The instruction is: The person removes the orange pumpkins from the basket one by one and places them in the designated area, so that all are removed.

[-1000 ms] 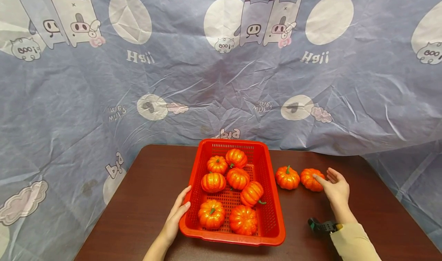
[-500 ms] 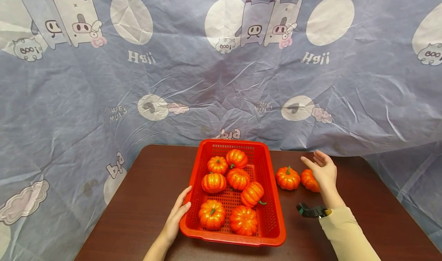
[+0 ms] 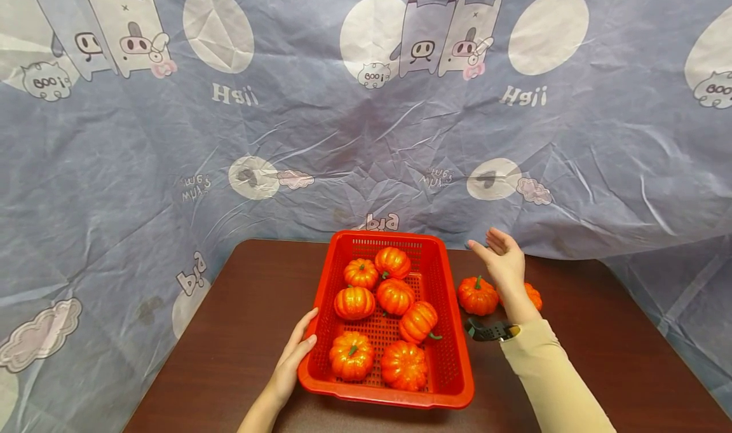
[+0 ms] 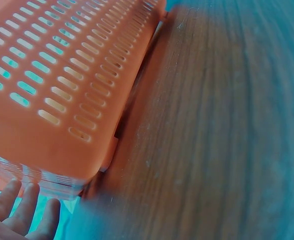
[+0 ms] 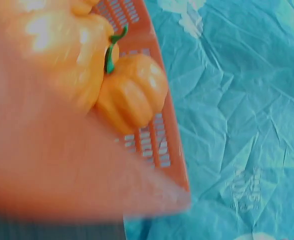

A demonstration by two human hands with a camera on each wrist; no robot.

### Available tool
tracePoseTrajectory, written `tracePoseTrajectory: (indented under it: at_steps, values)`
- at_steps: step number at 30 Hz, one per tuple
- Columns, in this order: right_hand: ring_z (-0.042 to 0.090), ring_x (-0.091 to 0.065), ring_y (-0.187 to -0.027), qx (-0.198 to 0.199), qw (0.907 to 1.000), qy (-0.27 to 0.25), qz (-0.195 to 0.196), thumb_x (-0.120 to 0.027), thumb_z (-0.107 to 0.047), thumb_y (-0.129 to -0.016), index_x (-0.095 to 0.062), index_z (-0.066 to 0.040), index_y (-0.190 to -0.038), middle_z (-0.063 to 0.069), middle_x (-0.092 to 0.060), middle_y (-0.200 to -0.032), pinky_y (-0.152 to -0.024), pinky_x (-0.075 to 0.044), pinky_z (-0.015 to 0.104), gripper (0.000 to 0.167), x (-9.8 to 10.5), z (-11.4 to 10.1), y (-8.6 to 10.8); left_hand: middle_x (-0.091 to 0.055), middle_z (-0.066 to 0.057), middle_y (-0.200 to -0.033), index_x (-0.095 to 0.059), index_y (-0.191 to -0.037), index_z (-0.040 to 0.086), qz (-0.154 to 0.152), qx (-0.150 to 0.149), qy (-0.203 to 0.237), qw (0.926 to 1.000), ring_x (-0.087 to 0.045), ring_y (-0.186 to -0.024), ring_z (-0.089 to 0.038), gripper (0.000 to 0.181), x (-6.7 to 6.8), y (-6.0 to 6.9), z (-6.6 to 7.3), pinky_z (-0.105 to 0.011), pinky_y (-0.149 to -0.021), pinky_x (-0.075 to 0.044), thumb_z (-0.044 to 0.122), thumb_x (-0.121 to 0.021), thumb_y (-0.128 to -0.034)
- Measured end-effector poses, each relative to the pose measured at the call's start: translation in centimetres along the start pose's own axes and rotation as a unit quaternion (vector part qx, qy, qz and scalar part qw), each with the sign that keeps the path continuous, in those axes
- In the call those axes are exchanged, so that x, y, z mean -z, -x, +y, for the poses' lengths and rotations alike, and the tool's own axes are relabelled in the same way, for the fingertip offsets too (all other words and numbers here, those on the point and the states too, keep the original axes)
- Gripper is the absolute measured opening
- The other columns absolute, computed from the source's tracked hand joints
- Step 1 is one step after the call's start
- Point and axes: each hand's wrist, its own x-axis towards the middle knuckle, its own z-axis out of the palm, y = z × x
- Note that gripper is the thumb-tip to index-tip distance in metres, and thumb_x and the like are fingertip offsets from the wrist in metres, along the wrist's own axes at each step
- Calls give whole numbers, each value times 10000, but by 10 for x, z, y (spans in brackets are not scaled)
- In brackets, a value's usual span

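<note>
A red perforated basket (image 3: pixel 390 396) holds several shiny orange pumpkins (image 3: pixel 351 355). My left hand (image 3: pixel 284 371) touches the basket's left rim with fingers extended; in the left wrist view its fingertips (image 4: pixel 29 200) lie against the basket wall (image 4: pixel 47 145). To the right of the basket, my right hand (image 3: pixel 506 266) is raised with fingers spread and nothing in it. Below and beside it a pumpkin (image 3: pixel 477 295) stands near the basket's right rim, and another pumpkin (image 3: pixel 533 296) is partly hidden behind the wrist. The right wrist view shows pumpkins (image 5: pixel 132 92) in the basket (image 5: pixel 174 150).
The brown table (image 3: pixel 246 293) extends on both sides of the basket. A grey-blue patterned cloth (image 3: pixel 366 134) hangs behind the table. A black strap device (image 3: pixel 488 331) sits at my right wrist, close to the basket's right side.
My right hand has moved left and away from me, from beside the far-right pumpkin to above the pair, still empty. My left hand and the basket have stayed in place.
</note>
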Motion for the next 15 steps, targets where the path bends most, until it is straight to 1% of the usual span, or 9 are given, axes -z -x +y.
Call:
tracePoseTrajectory:
  at_steps: [6, 9, 15]
  values:
    - [240, -440, -1262, 107, 9996, -28, -276, -752, -206, -804, -412, -29, -1394, 135, -464, -1380, -1014, -366, 346, 703, -23, -9, 0, -209, -103, -1517, -257, -1474, 190, -13, 1, 38, 10000, -261, -1337, -266, 487, 0, 0, 0, -194, -1005, -292, 201, -366, -999]
    - [252, -444, -1258, 151, 9990, -70, -408, -748, -188, -808, -419, -17, -1385, 149, -469, -1374, -1010, -371, 354, 686, -34, -12, 1, -216, -112, -1514, -253, -1475, 186, -41, -27, 70, 10000, -266, -1334, -284, 486, 0, 0, 0, -205, -1005, -301, 198, -361, -1001]
    - [268, -436, -1261, 124, 9973, -164, -701, -734, -166, -818, -423, -9, -1377, 160, -469, -1365, -1008, -373, 356, 658, -54, -16, 4, -214, -99, -1516, -261, -1474, 195, 4, -2, 21, 10000, -266, -1336, -266, 486, 0, 0, -1, -194, -1004, -294, 200, -368, -1000]
